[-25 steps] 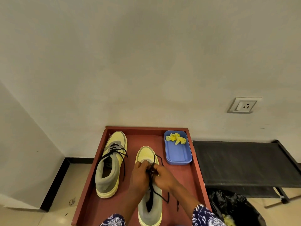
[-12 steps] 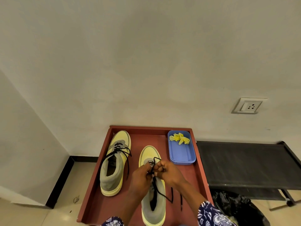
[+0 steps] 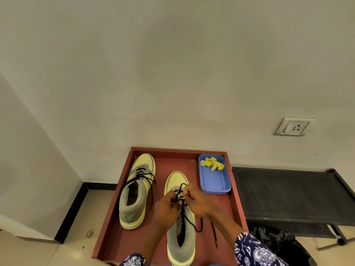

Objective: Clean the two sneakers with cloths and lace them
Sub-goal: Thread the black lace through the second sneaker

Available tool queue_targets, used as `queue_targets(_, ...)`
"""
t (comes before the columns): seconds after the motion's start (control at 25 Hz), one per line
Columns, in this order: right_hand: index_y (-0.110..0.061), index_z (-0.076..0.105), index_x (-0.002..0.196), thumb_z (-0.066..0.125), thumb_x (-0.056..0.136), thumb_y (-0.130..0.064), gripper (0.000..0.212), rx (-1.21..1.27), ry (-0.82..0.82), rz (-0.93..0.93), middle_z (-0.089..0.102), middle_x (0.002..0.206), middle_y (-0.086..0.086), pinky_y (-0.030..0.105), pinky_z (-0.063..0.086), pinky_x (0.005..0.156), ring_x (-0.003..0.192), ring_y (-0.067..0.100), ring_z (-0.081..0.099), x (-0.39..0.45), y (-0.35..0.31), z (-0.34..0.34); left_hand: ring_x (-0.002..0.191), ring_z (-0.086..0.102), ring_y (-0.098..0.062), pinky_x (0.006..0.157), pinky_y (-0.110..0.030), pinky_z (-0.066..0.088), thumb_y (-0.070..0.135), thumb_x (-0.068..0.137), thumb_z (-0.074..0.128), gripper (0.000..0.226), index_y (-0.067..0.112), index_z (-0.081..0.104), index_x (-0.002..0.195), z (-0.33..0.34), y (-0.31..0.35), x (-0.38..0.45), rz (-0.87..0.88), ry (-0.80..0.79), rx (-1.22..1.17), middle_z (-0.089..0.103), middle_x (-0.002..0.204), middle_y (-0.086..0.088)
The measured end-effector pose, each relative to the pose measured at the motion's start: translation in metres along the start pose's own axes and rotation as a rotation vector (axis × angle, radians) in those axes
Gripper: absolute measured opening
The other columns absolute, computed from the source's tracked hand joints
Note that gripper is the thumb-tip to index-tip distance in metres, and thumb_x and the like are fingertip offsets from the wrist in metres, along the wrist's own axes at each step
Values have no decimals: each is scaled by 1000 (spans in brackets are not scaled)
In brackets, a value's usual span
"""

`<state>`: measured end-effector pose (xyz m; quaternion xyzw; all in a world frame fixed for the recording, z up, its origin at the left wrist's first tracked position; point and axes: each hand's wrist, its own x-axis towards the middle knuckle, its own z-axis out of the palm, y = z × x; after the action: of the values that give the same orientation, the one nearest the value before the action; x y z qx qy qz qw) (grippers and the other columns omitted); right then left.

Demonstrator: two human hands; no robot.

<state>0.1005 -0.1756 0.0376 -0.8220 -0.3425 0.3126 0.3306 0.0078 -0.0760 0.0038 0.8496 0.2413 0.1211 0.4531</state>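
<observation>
Both hands work close together; the left hand (image 3: 166, 205) and right hand (image 3: 197, 201) each pinch the black lace (image 3: 184, 215) over the near sneaker (image 3: 180, 244) on the red tabletop (image 3: 123, 235); its lace ends hang loose, so tying looks unfinished; the far sneaker (image 3: 134, 191) looks laced; yellow cloths (image 3: 212, 163) lie in the blue tray (image 3: 215, 183), so cleaning seems done.

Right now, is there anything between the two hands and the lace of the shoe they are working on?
No, nothing visible stands between them. The left hand and the right hand both already pinch the black lace over the near sneaker. The blue tray sits apart, to the right.
</observation>
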Motion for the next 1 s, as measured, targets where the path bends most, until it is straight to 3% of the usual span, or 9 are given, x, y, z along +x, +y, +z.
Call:
queue_targets(0.2,-25,40,80,40,92,-4,23,212,10,87,44,69,-3,16,32,51,56,5,36,-9,-1,0,51,39,-1,53,-10,34,11,86,59,40,29,32,62,2,3,1,-75,-1,28,44,58,11)
queue_targets(0.4,-19,46,79,49,87,-7,15,393,-11,154,46,69,1,22,34,50,54,8,36,-16,6,-1,53,35,-3,53,-13,31,13,86,59,42,26,28,60,5,4,-2,-90,-21,35,40,56,9)
queue_targets(0.56,-17,47,75,55,82,0,21,463,-11,144,44,61,-3,20,32,51,53,7,36,-19,6,1,52,34,-4,53,-13,33,11,87,58,42,25,28,60,5,6,-5,-98,4,10,38,55,8)
queue_targets(0.68,-20,43,75,58,80,1,26,340,40,126,40,62,-5,22,32,54,58,8,35,-17,5,3,53,35,-4,54,-12,34,10,87,57,41,24,29,60,5,8,-5,-136,16,3,39,57,8)
queue_targets(0.84,-24,35,76,51,80,-5,26,-100,261,-1,46,69,-4,23,29,54,63,14,43,-13,2,3,58,41,-9,54,-13,32,12,86,58,39,24,33,59,7,7,-5,-203,63,-64,43,58,8)
queue_targets(0.88,-21,35,79,48,81,-5,20,-203,291,-18,51,75,2,25,29,54,68,20,48,-13,3,1,59,42,-11,56,-16,35,13,84,59,38,25,34,58,8,3,-4,-240,70,-98,45,59,7)
queue_targets(1.0,-14,33,87,43,85,-9,11,-417,309,26,53,89,11,28,29,53,79,29,51,-18,12,-16,64,49,-18,70,-42,51,18,76,60,27,22,41,59,8,-19,-2,-352,47,-250,52,63,1)
